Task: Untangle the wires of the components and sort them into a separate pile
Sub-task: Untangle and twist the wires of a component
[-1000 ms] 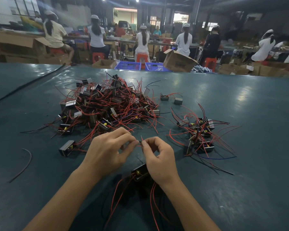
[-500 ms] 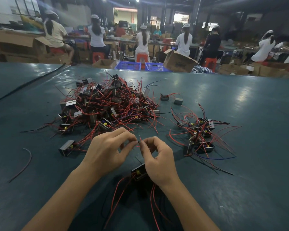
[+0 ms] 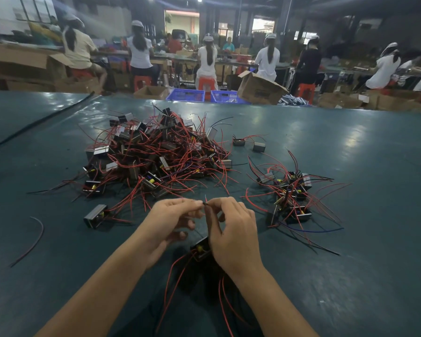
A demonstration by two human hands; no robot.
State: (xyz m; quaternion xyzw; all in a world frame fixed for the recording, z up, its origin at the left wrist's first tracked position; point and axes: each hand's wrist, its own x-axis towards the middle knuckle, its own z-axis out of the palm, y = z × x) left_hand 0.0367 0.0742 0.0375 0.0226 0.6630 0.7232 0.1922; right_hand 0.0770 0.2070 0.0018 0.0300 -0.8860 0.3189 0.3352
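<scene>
Wires cover much of the green table (image 3: 374, 239). At the far left a single loose red wire (image 3: 35, 235) curves alone. Next comes one boxy component (image 3: 95, 215), lying just short of the big tangled pile (image 3: 156, 154) of black components and red leads.

In front of that pile, the left hand (image 3: 165, 222) pinches a thin wire end (image 3: 205, 203) between thumb and forefinger, its other fingers loosely curled and holding nothing. The right hand (image 3: 233, 232) meets it fingertip to fingertip and pinches the same wire end from the other side.

Below the right palm is a black component (image 3: 201, 249), partly hidden, with red leads trailing toward the person. Right of the hands lies a smaller pile (image 3: 292, 195), apart from the big one. Two single components (image 3: 258, 147) lie farther back, between the two piles.

Beyond the table's far edge stand a small cardboard box (image 3: 151, 92), two blue baskets (image 3: 185, 94) and a bigger tilted cardboard box (image 3: 260, 90). Their contents cannot be made out.
</scene>
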